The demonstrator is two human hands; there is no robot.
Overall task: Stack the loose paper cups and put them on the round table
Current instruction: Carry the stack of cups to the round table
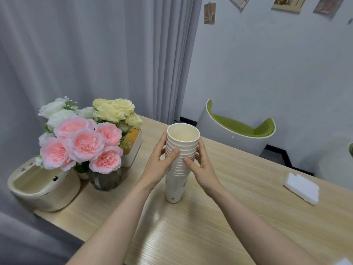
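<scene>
Because the stack of paper cups [176, 165] is tall and stands only on the small base of its lowest cup, it could tip over if the person presses unevenly from one side. The stack rests upright on the wooden table [238, 217], near its middle, with the flowers [84, 138] to its left and a white foam piece [301, 188] well apart on its right. The left hand [162, 159] curls around the left side of the upper rims, with its thumb on the front. The right hand [200, 165] holds the right side in the same way. Both hands grip the stack, and no loose cup is visible on the table.

Another risk is in the lifting. The hands hold only the upper cups, so the lower cups might slide out and fall if they are not nested tightly. A hard squeeze could also dent the thin paper walls.

The long axis of the stack is nearly vertical, leaning a little toward the camera at the top. The open mouth [183, 133] points upward and the closed base touches the table. This table looks rectangular, so the stack probably still must be carried to the round table, which cannot be surely identified here.
</scene>
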